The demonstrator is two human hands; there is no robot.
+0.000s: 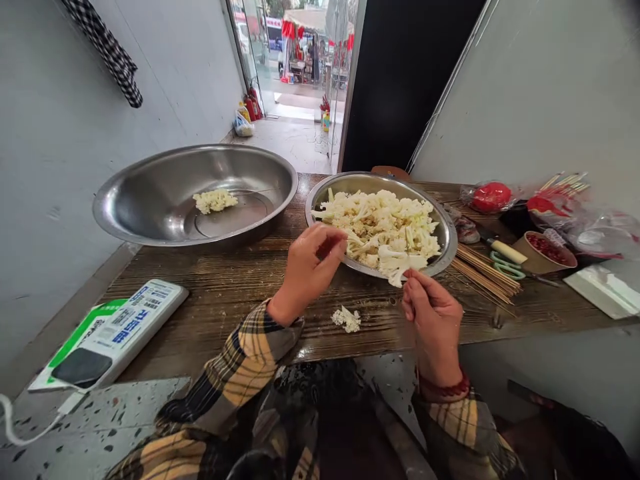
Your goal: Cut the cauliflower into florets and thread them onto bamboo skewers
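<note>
My left hand (314, 267) is at the near left rim of a steel bowl (449, 230) heaped with cauliflower florets (380, 220). Its thumb and forefinger curl together in a pinch; anything between them is too small to make out. At the bowl's near rim, my right hand (433, 313) pinches the pale stem of a cauliflower floret (397, 262), which lies across the rim. Loose cauliflower crumbs (346, 319) lie on the wooden table between my wrists. To the left, a larger steel basin (160, 200) holds a cauliflower skewer (215, 201) with a thin stick.
Right of the bowl lie bamboo skewers (487, 273), green-handled scissors (507, 265), a knife (507, 251) and a paper tub of red bits (549, 252). Plastic bags (493, 197) sit behind. A phone (83, 367) on a box (145, 313) is at the left, near the table's front edge (370, 353).
</note>
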